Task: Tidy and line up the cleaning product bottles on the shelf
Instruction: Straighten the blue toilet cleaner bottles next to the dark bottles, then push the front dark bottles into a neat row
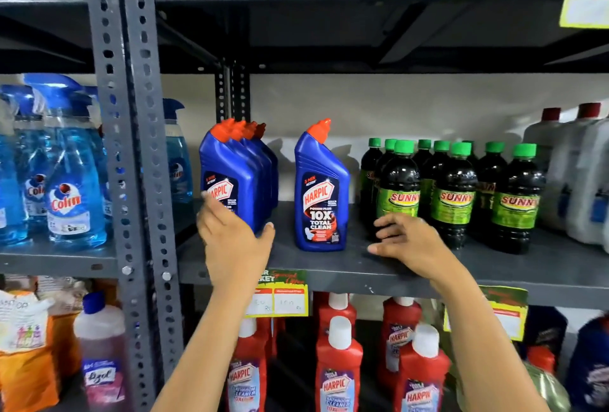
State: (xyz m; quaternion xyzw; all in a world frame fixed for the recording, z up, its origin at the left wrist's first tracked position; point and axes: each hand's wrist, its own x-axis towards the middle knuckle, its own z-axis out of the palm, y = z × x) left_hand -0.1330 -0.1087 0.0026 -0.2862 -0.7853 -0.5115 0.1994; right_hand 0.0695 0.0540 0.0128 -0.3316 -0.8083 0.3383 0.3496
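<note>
Fingers of the left hand [232, 240] spread open, touching the front blue plastic Harpic bottle [227, 177]; right hand [408, 240] loosely open beside it.

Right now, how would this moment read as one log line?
left hand: open around front blue Harpic bottle | right hand: open, beside Sunny bottle | lone Harpic bottle: upright, untouched

Two bare forearms, no sleeves, left hand [234, 240], right hand [412, 242], no rings

Left hand [232, 237] raised, fingers spread, right hand [407, 240] loosely curled
</note>
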